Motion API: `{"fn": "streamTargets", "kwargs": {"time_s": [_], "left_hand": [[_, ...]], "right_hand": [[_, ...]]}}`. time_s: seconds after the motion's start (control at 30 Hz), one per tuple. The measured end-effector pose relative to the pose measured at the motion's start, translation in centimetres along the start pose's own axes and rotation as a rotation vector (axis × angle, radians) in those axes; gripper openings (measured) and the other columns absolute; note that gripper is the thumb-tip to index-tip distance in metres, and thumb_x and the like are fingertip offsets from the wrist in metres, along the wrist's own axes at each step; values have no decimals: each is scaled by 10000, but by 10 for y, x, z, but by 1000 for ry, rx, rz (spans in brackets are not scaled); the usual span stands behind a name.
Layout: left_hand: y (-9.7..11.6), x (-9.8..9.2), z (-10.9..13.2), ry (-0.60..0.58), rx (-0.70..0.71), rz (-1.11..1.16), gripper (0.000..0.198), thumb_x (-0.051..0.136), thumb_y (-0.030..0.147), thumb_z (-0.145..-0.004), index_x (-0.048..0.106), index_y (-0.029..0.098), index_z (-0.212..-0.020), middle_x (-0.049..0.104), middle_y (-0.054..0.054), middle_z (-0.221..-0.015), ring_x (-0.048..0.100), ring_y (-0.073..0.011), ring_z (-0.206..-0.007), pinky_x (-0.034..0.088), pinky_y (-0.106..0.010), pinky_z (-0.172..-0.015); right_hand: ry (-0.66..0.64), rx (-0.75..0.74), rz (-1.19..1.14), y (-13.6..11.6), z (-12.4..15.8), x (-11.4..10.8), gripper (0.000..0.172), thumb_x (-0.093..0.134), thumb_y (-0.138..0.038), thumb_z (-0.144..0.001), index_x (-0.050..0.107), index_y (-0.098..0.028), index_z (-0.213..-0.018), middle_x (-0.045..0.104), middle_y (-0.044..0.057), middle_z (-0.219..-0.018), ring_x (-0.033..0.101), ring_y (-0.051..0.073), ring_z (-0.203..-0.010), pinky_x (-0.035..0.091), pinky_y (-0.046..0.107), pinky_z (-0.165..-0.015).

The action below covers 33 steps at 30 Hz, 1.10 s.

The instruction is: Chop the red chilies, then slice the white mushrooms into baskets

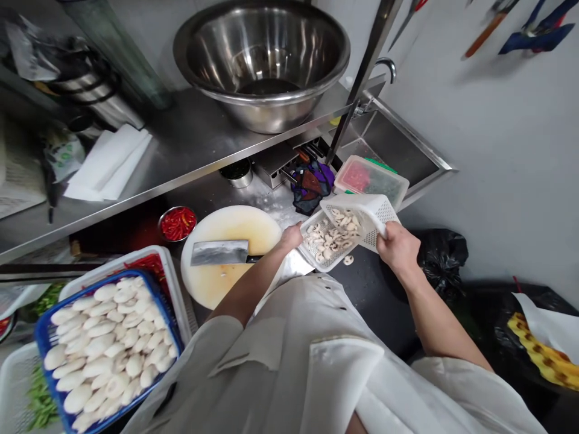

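Note:
My left hand [292, 235] is closed on the left rim of a white plastic basket [310, 254] with sliced mushrooms [324, 243] in it. My right hand [398, 247] grips the rim of a second white basket [382, 211], tilted over the first. More mushroom slices [347, 222] lie at its lowered opening, over the first basket. A single slice [348, 260] shows just outside the lower basket; whether it rests or falls I cannot tell. Left of my left hand, a cleaver [220, 252] lies on a round white cutting board [217, 285].
A blue basket [41, 337] of whole white mushrooms stands at the left. Red chillies fill a metal bowl [178, 224] behind the board. A large steel bowl [262, 111] sits on the shelf above. Beyond the baskets are a lidded container [389, 185] and a sink [398, 144].

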<state>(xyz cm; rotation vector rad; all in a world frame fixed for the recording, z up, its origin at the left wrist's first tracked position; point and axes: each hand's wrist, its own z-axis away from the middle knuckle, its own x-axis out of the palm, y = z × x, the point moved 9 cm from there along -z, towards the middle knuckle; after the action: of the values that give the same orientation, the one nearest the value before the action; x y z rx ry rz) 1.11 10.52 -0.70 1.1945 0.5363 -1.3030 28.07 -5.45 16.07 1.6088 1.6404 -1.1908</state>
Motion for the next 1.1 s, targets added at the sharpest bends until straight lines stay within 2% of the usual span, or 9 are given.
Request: {"fn": "streamTargets", "kwargs": {"time_s": [0.37,0.5,0.67,0.73,0.8,0.9,0.97,1.03,1.1], "left_hand": [[-9,-1,0,-4,-48,-27,706,655,255,-952,452,159,-1621,766,-197,-1236,758,-305,-1131,564,-321,-949],[-9,-6,0,-15,-88,-12,718,642,171,-918,463,156,-1613,794,-173,-1148,786,-286,-1017,574,-306,-886],[-8,-9,3,-62,-128,34,707,551,109,-934,442,203,-1626,797,-134,-1149,770,-204,-702,568,-265,-701],[-7,-9,5,-86,-122,24,690,546,118,-946,445,204,-1623,801,-125,-1100,769,-209,-704,569,-271,-711],[-3,-14,9,-55,-92,-21,693,565,108,-931,455,157,-1614,788,-159,-1115,785,-252,-867,580,-295,-807],[17,-39,27,230,47,-61,630,587,138,-933,517,107,-1558,680,-230,-1372,666,-333,-1262,525,-388,-1058],[45,-53,51,448,203,-4,490,560,204,-986,598,141,-1471,614,-199,-1474,552,-333,-1394,440,-434,-1174],[85,-52,75,492,406,86,352,502,265,-1047,669,191,-1348,654,-143,-1413,545,-292,-1377,403,-427,-1200],[134,-36,97,376,636,127,295,485,309,-1075,705,219,-1249,706,-102,-1302,590,-262,-1294,408,-408,-1175]], "right_hand": [[35,-92,-61,9,8,6,205,533,-203,-789,411,-226,-626,504,28,-658,497,165,-655,225,277,-553],[83,-5,-72,30,22,1,241,543,-207,-769,363,-239,-612,437,11,-625,462,165,-628,241,284,-556],[151,144,-151,39,51,-5,286,553,-233,-754,305,-258,-614,409,4,-616,443,168,-608,294,290,-564],[152,220,-194,36,58,-2,265,559,-237,-743,325,-260,-620,409,-2,-616,444,169,-613,322,289,-577],[224,368,-251,40,67,-5,197,542,-245,-746,373,-261,-645,426,-10,-626,455,172,-622,350,287,-589],[443,677,-361,54,95,-13,64,516,-268,-748,460,-255,-720,456,-21,-654,479,178,-633,389,293,-602],[541,821,-432,59,118,-14,58,527,-283,-729,499,-246,-763,475,-22,-681,500,183,-652,415,297,-610],[580,891,-510,59,138,-11,110,543,-291,-701,517,-241,-796,501,-18,-716,522,186,-678,441,297,-618],[606,921,-618,58,154,-7,170,552,-298,-681,524,-242,-839,537,-11,-762,550,189,-712,472,297,-630]]}}
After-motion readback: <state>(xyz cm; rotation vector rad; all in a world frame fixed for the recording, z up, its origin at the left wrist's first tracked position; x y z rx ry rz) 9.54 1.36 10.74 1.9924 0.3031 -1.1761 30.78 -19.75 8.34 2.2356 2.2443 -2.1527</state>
